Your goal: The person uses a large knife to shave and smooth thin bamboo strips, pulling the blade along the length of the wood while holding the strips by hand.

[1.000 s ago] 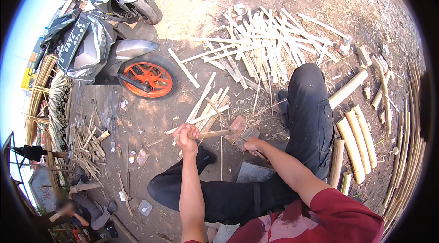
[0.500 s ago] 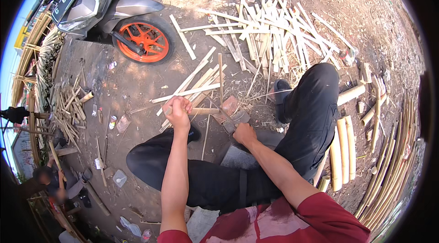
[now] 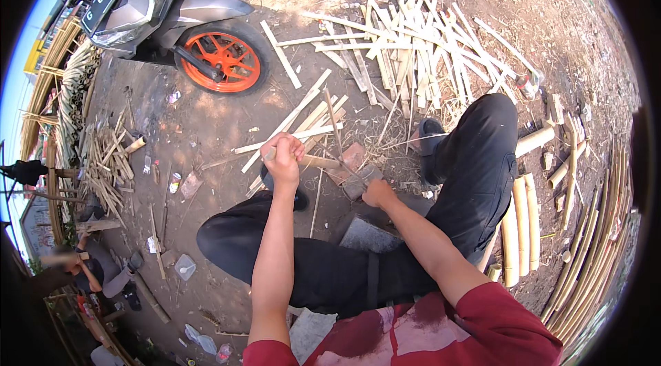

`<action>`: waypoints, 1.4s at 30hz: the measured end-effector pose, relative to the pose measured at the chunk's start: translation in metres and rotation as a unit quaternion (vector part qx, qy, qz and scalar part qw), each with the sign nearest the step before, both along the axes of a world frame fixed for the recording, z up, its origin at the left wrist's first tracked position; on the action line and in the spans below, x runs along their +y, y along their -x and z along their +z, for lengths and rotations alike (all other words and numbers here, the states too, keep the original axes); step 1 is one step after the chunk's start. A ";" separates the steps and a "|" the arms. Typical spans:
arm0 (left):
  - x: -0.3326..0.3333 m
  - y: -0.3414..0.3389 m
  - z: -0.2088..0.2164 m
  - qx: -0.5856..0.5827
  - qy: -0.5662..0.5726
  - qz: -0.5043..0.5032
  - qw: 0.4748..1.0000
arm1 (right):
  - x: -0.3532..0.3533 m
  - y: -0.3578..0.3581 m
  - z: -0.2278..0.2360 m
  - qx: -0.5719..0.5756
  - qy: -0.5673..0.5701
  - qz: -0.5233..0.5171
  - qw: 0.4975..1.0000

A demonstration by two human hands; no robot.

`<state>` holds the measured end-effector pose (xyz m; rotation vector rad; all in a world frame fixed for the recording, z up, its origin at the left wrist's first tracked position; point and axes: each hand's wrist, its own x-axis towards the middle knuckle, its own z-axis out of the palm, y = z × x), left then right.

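My left hand [image 3: 282,158] is closed around a pale bamboo piece [image 3: 321,161] that extends to the right, its end showing at the fist's other side. My right hand [image 3: 379,194] grips what looks like a knife [image 3: 352,172], its narrow dark blade slanting up and left to the bamboo's far end; its handle is hidden in the fist. A thin brownish strip [image 3: 332,118] stands up from where blade and bamboo meet; whether it is joined to the bamboo I cannot tell. Below them lie a reddish brick [image 3: 354,155] and a grey block [image 3: 357,189].
Split bamboo strips [image 3: 406,49] lie piled ahead, with a few more [image 3: 292,108] nearer. A motorbike [image 3: 224,63] stands at the far left. Cut bamboo lengths [image 3: 522,228] and long poles [image 3: 599,242] lie to the right. Another person [image 3: 93,273] sits at the lower left.
The knife's blade has shifted and the upright strip now leans left at its top. My hands stay close to where they were, both still closed. The other person's arms have moved.
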<state>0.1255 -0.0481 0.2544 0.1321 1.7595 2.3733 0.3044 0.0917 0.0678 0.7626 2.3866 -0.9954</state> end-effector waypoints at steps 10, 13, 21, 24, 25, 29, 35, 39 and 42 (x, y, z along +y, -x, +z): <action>0.002 -0.007 -0.002 0.016 -0.003 -0.015 1.000 | 0.020 -0.016 -0.016 -0.039 -0.075 0.026 0.996; -0.004 -0.005 0.001 0.026 -0.025 -0.031 0.999 | 0.021 0.002 -0.004 -0.078 0.164 -0.114 0.977; -0.024 0.017 0.030 -0.009 -0.090 0.084 0.992 | 0.054 0.049 0.042 0.033 0.312 -0.297 0.902; -0.021 0.021 0.029 0.000 -0.107 0.093 0.990 | 0.093 0.087 0.078 0.057 0.288 -0.292 0.910; -0.022 0.022 0.021 0.000 -0.112 0.086 0.990 | 0.102 0.095 0.084 0.056 0.306 -0.302 0.901; -0.016 0.016 0.017 0.061 -0.119 0.054 0.989 | 0.117 0.117 0.116 0.074 0.346 -0.282 0.891; 0.001 0.014 -0.009 0.038 -0.036 0.022 0.998 | 0.044 0.057 0.190 0.080 0.374 -0.226 0.896; 0.012 0.015 0.004 0.063 0.065 0.036 0.995 | 0.010 0.055 0.155 0.226 0.232 -0.129 0.937; 0.003 0.017 0.008 0.070 0.064 0.019 0.995 | -0.006 0.089 0.177 0.254 0.249 -0.146 0.923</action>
